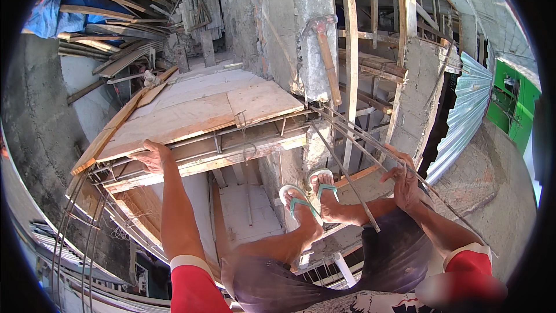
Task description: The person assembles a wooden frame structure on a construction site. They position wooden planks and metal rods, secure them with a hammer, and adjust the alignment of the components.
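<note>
My left hand (153, 157) rests at the front edge of a plywood panel (191, 117), its fingers stretched out over the edge. Just below them, a steel reinforcing-bar cage (217, 141) runs between the panel and a timber board (255, 153). On the right, my right hand (403, 185) has its fingers bent round a long thin rebar (362, 135), which comes from the cage's end by the concrete column. A second loose rod (347, 175) slants down toward my right knee. Part of my right-hand grip is hidden by the fingers.
A hammer (328, 61) with a wooden handle lies against the concrete column (310, 75). Below the timber board is a drop to a lower level (246, 208). My sandalled feet stand on a narrow ledge. Bare bars (92, 243) stick out lower left; corrugated sheet (460, 116) stands right.
</note>
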A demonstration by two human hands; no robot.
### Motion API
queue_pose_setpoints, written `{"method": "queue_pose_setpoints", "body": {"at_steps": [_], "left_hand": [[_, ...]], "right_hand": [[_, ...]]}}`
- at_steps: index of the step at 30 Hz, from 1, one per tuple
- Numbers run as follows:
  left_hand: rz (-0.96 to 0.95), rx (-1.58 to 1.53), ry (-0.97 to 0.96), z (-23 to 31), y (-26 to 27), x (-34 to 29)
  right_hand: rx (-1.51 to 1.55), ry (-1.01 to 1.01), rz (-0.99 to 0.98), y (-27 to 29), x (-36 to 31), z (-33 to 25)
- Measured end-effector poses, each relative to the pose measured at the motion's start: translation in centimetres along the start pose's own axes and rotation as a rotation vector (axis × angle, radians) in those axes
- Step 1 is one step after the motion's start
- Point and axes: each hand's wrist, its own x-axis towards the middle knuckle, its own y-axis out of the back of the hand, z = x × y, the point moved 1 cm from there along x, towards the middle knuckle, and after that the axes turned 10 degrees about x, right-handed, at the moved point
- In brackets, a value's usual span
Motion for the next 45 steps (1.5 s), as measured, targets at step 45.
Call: {"method": "queue_pose_setpoints", "body": {"at_steps": [45], "left_hand": [[0.293, -0.088, -0.398, -4.3, 2.2, -0.7]], "right_hand": [[0.068, 0.076, 0.172, -0.5, 0.9, 2.8]]}}
